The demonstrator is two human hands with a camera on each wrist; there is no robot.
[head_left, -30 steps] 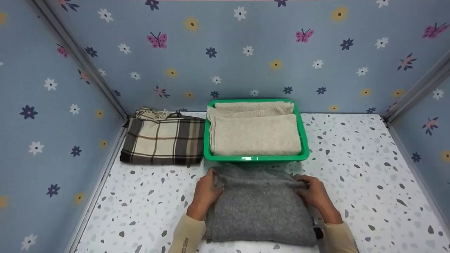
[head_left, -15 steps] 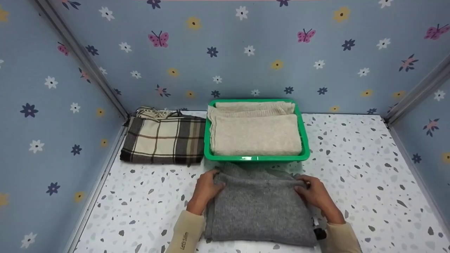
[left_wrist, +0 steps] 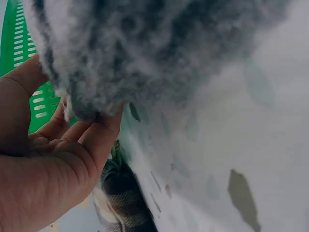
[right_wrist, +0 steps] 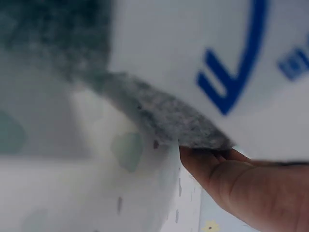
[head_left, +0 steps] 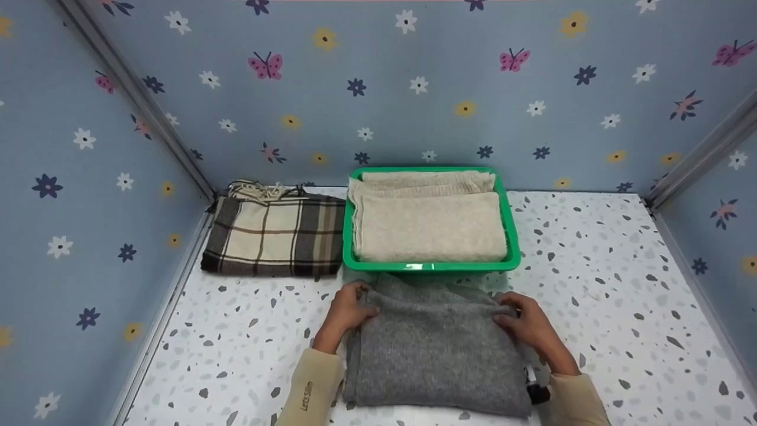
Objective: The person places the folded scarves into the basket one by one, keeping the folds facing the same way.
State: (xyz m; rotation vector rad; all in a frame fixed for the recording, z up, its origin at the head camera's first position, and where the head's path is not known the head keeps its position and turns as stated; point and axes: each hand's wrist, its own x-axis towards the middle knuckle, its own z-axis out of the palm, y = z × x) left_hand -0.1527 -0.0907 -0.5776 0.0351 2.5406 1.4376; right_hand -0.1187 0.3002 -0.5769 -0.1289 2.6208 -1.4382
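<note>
A folded grey woolly cloth (head_left: 437,355) lies on the speckled surface in front of the green basket. My left hand (head_left: 348,309) grips its far left corner, thumb on top and fingers behind the edge. At the far right corner, my right hand (head_left: 527,322) pinches the cloth between thumb and fingers. In the left wrist view, the fingers (left_wrist: 104,133) curl beneath the fuzzy edge. The right wrist view shows a white piece with blue print (right_wrist: 222,72) close to the camera, partly covering the cloth (right_wrist: 178,118); the fingertips there are hidden by the cloth.
The green basket (head_left: 512,236) holds a folded beige cloth (head_left: 434,228). Left of it lies a folded plaid cloth (head_left: 272,236) with a fringe. Flowered blue panels (head_left: 414,118) enclose the back and both sides.
My left hand has shifted slightly up at the corner, and the cloth's far edge there looks flatter. My right hand keeps its hold almost in place.
</note>
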